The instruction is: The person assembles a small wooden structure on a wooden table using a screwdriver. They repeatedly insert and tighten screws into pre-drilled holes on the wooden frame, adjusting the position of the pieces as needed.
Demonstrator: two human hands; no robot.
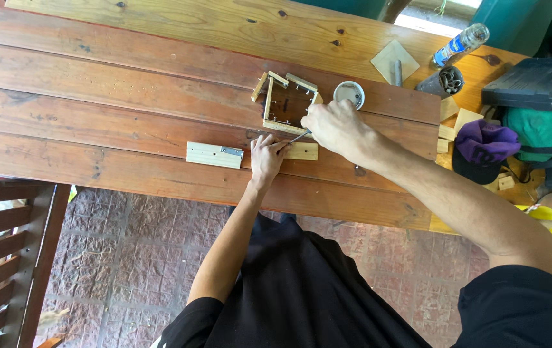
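Reddish-brown plank boards make up the workbench (95, 84), on which a pale, flat rectangular wooden strip (302, 151) is laid beside a small open frame of light wooden slats (285, 103). The strip is pressed down by the left hand (266, 156), fingers laid flat over its left end. A thin metal tool (299, 136) is pinched in the closed right hand (333, 124), its tip held just above the strip.
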